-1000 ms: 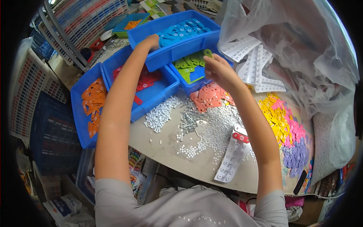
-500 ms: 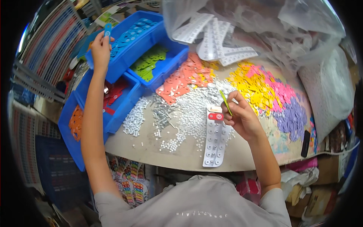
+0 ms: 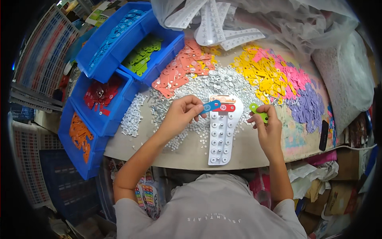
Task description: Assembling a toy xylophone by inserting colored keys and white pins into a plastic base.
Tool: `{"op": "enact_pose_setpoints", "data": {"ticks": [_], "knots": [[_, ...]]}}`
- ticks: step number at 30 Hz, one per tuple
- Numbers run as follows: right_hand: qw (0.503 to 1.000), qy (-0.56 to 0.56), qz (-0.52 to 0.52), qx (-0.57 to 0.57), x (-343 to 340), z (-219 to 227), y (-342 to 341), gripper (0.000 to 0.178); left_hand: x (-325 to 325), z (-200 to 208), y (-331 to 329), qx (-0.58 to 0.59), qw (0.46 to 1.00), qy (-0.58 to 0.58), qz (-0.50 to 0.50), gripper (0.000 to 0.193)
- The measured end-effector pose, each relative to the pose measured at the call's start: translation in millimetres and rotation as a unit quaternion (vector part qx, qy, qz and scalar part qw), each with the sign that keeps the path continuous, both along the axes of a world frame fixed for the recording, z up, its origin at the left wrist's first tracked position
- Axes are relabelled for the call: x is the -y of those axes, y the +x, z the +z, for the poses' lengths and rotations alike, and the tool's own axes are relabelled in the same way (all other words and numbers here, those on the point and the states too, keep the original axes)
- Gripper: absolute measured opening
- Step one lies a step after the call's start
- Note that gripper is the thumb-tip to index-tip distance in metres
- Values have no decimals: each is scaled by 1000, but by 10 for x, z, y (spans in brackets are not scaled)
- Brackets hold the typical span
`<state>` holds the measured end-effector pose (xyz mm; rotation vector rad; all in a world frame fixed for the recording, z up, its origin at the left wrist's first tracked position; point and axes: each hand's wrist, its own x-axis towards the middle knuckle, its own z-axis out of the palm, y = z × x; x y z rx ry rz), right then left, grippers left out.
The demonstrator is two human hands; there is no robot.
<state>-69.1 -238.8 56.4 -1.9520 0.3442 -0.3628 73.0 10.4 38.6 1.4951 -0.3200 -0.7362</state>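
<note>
White base: the long white plastic strip with rows of round studs lies flat on the worktop straight ahead of me, between my two hands, its rounded top end pointing away from me.
Bars already on it: a copper-coloured flat bar sits across the top end, and a red flat bar lies just below it.
Left hand: my left hand has its fingers pinched shut on a blue flat plastic bar with holes, which I hold at the left end of the red bar, touching or just above it; I cannot tell which.
Right hand: my right hand is just right of the strip, fingers closed on a green flat plastic bar, held clear of the worktop.
Close around: small white plastic pegs are scattered across the worktop around and beyond the strip, with a denser heap to my left.
Farther out: loose heaps of orange bars, yellow bars, pink bars and purple bars lie beyond.
Left side: blue plastic bins stand there, holding sorted blue, green, red and orange pieces.
Back: more white studded strips lie beside a clear plastic bag.
</note>
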Motion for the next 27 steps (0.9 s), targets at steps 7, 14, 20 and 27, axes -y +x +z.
{"op": "enact_pose_setpoints", "data": {"ticks": [7, 14, 20, 27], "knots": [[997, 16, 14, -68, 199, -85, -45, 15, 30, -198, -98, 127, 991, 45, -11, 10], [995, 8, 80, -57, -131, -129, 70, 9, 86, -181, -79, 97, 994, 30, 36, 11], [973, -191, 128, -21, -316, -265, 110, 9, 91, -255, -60, 162, 985, 52, 29, 12], [957, -280, 68, 19, -398, -442, 165, 12, 147, -314, -58, 231, 971, 64, 17, 13]]}}
